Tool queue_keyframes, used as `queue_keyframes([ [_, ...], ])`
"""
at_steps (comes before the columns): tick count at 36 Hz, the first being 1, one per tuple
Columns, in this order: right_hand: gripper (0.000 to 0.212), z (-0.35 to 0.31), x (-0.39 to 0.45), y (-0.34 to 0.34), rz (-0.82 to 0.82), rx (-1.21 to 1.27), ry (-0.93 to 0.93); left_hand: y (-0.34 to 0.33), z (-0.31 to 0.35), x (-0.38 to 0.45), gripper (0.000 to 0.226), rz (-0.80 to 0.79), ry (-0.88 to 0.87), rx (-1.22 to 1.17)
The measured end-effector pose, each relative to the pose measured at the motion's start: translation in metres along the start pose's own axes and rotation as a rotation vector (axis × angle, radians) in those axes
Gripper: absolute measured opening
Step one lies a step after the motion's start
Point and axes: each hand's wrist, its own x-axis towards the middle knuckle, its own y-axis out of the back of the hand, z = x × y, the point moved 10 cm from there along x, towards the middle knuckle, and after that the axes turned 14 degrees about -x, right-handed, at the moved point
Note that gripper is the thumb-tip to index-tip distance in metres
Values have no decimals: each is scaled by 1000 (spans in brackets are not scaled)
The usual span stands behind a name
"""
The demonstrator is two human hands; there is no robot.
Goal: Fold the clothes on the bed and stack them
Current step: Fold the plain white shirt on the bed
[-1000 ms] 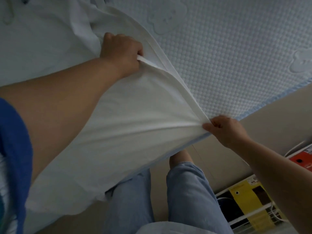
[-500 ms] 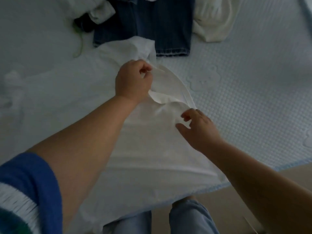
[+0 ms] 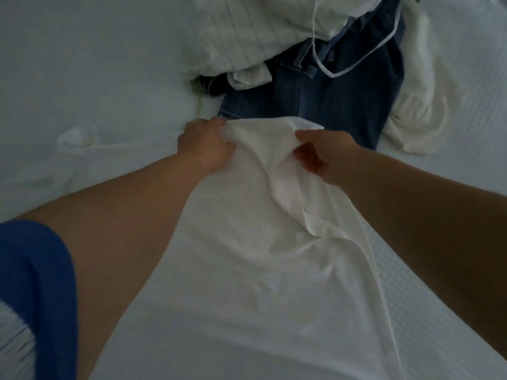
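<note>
**Two hands gather the far edge of a white garment on the bed**

A person leans over a bed covered in pale, textured bedding. Both bare arms reach forward from the bottom of the view. A white garment lies spread flat across the bed between the arms, running from the near edge up to the hands.

The left hand has its fingers curled round a bunched fold at the garment's far left corner. The right hand grips the far right part of the same edge, thumb and fingers closed on the cloth, which rises in a soft ridge between the two hands. A hemmed side edge of the garment runs down along the right forearm.

Just beyond the hands lies a heap of unfolded clothes. Dark blue jeans lie flat, their lower end touching or slipping under the lifted edge of the white garment. A white shirt with thin stripes is crumpled on top of the jeans to the left. A cream garment lies bunched just beside the jeans on the right.

A blue sleeve with a white ribbed band shows at the lower left.
</note>
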Motion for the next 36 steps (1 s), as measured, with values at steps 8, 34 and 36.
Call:
queue_keyframes([
  [8, 17, -75, 12, 33, 167, -80, 266, 31, -33, 5, 64, 101, -21, 140],
  [34, 46, -5, -19, 48, 539, -751, 322, 57, -27, -39, 43, 346, -96, -50],
  [36, 58, 39, -25, 45, 478, -817, 227, 31, -13, -68, 35, 276, -180, -120],
])
